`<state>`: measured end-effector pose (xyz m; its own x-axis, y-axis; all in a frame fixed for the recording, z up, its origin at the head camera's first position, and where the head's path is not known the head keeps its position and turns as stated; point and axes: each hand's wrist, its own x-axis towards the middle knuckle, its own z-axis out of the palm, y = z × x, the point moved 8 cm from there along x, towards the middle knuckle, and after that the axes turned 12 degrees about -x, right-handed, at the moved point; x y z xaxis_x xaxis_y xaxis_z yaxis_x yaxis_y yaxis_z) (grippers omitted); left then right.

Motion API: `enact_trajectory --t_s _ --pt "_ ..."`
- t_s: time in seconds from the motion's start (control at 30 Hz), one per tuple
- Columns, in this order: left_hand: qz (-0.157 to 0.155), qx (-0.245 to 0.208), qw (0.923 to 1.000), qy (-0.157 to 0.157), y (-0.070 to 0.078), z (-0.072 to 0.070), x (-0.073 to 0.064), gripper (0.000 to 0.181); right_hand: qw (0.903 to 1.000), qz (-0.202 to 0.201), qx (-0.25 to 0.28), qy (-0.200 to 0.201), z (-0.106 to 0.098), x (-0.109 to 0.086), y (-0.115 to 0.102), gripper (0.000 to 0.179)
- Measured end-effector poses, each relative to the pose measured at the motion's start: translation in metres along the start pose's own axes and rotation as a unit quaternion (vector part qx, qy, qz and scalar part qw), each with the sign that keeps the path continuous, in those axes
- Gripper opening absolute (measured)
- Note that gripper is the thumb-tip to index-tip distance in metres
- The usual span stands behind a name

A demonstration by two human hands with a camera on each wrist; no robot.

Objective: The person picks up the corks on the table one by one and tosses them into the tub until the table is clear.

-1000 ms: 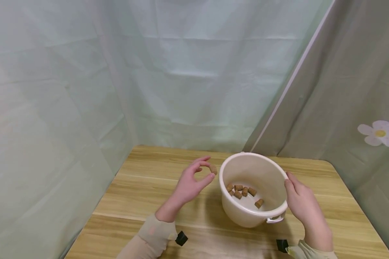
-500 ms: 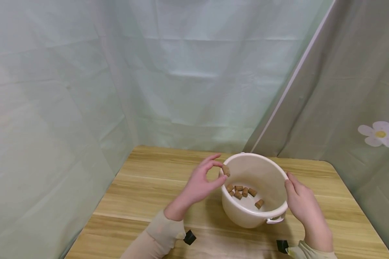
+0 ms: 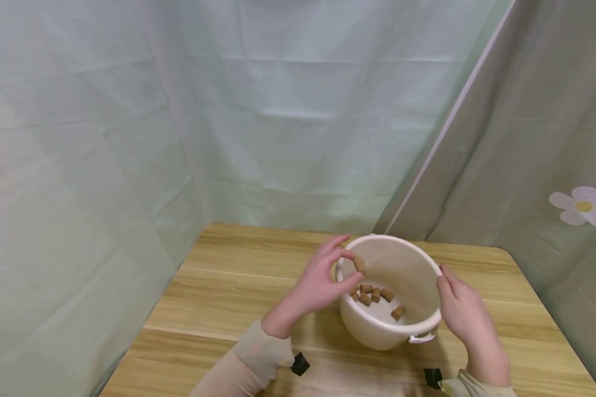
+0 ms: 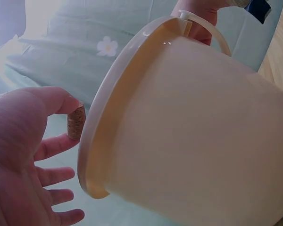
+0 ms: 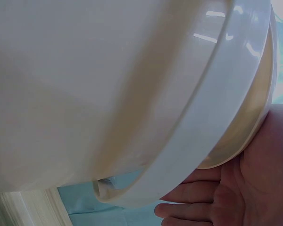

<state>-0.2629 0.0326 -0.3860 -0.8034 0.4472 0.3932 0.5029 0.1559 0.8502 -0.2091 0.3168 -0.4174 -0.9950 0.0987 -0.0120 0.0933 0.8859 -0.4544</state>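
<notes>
The person is wearing snug beige long sleeves that are ending at both wrists, leaving the left hand [image 3: 320, 281] and the right hand [image 3: 464, 317] bare, and a small black device, 1 on each of the 2 wrists, is showing beside each cuff in the head view.

table: light wooden table [image 3: 238, 286], plank grain
backdrop: pale green cloth [image 3: 258, 121] behind and left
right curtain: grey-green curtain [image 3: 541, 138], white daisy print [image 3: 583, 205]
</notes>
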Motion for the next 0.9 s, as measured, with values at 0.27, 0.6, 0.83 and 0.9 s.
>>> enact_trajectory --t_s 0.27,0.6,0.83,0.9 --pt "0.007 0.018 0.9998 -0.008 0.001 0.005 0.0013 0.025 1.0 -0.004 -0.003 0.005 0.0007 0.0007 0.0001 0.068" --pt "0.026 0.036 0.9989 -0.017 0.007 0.0075 0.0014 0.033 1.0 -0.001 -0.004 -0.002 0.0013 0.0026 0.0016 0.067" --pt "0.015 0.028 0.9995 0.0 0.0001 0.0032 -0.0012 0.037 1.0 0.001 -0.006 -0.002 0.0003 0.0031 0.0018 0.067" --pt "0.014 0.02 0.9997 0.006 -0.0018 0.0008 -0.0027 0.038 1.0 0.001 -0.005 0.0 0.0002 0.0027 0.0017 0.067"
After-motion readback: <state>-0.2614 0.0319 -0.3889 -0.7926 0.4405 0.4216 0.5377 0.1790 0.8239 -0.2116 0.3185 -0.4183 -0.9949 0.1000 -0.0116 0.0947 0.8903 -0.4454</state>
